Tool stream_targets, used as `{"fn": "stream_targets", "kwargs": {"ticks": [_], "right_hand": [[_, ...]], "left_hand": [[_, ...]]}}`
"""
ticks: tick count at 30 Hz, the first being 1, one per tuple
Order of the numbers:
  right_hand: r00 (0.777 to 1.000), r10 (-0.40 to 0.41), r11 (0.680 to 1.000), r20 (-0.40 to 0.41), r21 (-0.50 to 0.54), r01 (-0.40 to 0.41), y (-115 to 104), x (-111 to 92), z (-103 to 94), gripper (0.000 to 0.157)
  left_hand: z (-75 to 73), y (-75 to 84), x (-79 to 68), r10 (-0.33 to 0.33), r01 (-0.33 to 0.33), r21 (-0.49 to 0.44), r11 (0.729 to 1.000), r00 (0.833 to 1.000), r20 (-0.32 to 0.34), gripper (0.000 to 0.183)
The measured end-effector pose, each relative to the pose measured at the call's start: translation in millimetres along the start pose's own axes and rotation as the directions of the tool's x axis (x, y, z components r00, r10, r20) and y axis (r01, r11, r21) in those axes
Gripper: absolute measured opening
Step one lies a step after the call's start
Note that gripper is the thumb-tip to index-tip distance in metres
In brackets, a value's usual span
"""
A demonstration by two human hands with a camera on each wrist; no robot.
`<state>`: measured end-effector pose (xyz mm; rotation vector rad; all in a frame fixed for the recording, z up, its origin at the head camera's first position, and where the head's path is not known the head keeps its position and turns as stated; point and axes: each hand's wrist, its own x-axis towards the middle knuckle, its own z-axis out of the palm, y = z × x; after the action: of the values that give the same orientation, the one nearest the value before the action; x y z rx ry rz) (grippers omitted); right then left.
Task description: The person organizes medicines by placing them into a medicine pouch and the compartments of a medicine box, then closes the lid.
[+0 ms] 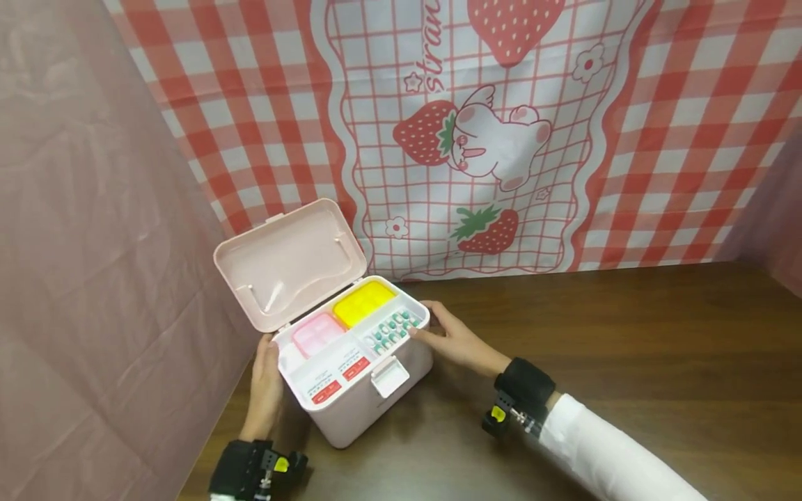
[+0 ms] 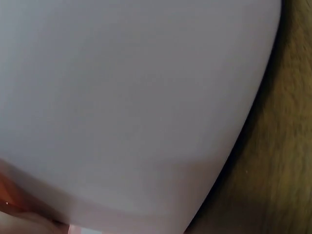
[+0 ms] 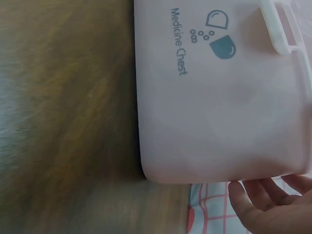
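Observation:
A pale pink medicine chest (image 1: 360,410) stands on the table with its lid (image 1: 291,264) raised. Its tray holds a pink pill case (image 1: 317,334) and a yellow one (image 1: 363,303) at the back. In front lie white-and-red boxes (image 1: 338,376) and a blister pack (image 1: 391,332) of green-and-white capsules. My left hand (image 1: 266,383) holds the chest's left end, near the rim. At the opposite end, my right hand (image 1: 454,341) grips it, thumb over the rim and fingers (image 3: 243,202) bent against the side. The left wrist view is mostly filled by the chest wall (image 2: 131,97).
The brown wooden table (image 1: 626,362) extends to the right. A pink cloth (image 1: 106,278) hangs close on the left, and a red-checked strawberry cloth (image 1: 501,139) hangs behind. The chest's front latch (image 1: 390,377) sticks outward.

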<state>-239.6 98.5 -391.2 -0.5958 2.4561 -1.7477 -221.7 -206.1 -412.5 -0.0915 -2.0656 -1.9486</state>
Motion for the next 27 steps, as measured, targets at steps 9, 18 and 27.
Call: {"fn": "stream_targets", "kwargs": {"ticks": [9,18,27], "right_hand": [[0.997,-0.069,0.991,-0.025,-0.117,0.066,3.0,-36.4,-8.5,0.053],[0.990,-0.084,0.991,-0.118,-0.112,0.071,-3.7,-73.7,-12.0,0.048],[0.984,-0.038,0.995,-0.173,-0.095,0.022,-5.0,-108.8,-17.7,0.046]], "left_hand": [[9.0,0.8,-2.9,0.012,-0.015,0.029,0.999,0.995,0.104,0.050],[27.0,6.9,-9.4,-0.070,0.081,-0.045,0.996,0.974,0.217,0.050],[45.7,9.4,-15.1,-0.048,0.034,0.054,0.998,0.955,0.292,0.048]]}}
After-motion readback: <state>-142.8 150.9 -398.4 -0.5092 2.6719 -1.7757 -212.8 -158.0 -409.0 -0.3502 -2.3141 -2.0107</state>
